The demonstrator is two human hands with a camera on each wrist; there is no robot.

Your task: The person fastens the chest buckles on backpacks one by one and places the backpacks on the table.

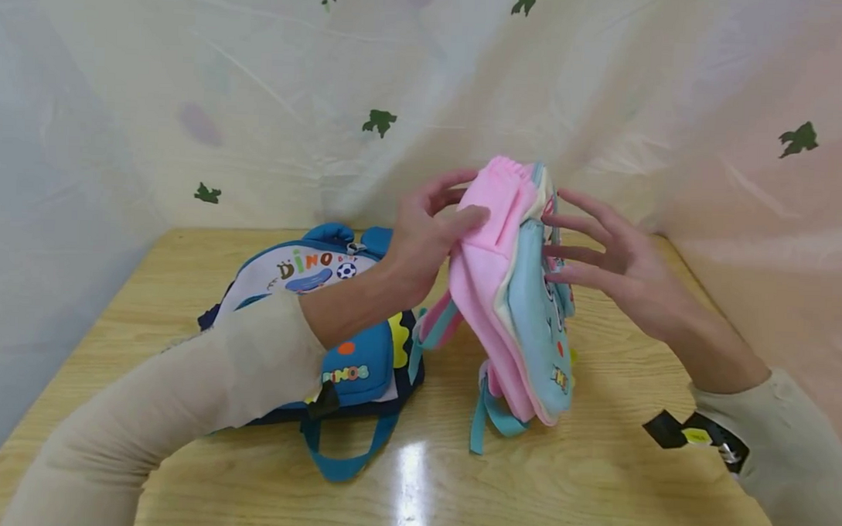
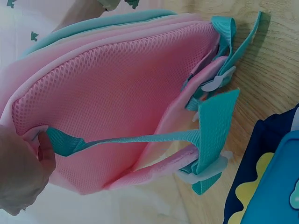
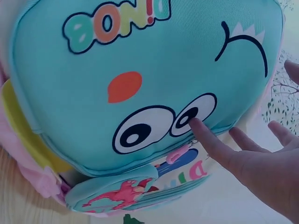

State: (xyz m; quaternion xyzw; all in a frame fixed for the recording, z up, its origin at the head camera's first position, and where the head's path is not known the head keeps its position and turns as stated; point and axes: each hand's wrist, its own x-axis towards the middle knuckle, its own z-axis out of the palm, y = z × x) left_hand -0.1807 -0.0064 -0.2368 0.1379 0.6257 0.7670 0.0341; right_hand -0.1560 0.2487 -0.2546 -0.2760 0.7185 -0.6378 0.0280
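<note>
A pink child's backpack (image 1: 486, 285) with a turquoise front pocket (image 1: 534, 306) stands on its edge, right of centre in the head view. My left hand (image 1: 422, 236) grips its pink side, thumb across the side pocket. In the left wrist view the pink mesh back panel (image 2: 117, 93) shows, with turquoise straps (image 2: 217, 119) hanging at its lower end. My right hand (image 1: 623, 266) is spread at the bag's front, its fingers extended. One fingertip (image 3: 196, 122) rests by the printed eyes in the right wrist view.
A blue dinosaur backpack (image 1: 358, 369) lies on the wooden table (image 1: 594, 486) to the left, partly covered by my left forearm. Its blue carrying loop (image 1: 344, 468) points toward me. A pale curtain (image 1: 293, 135) with leaf prints hangs behind the table.
</note>
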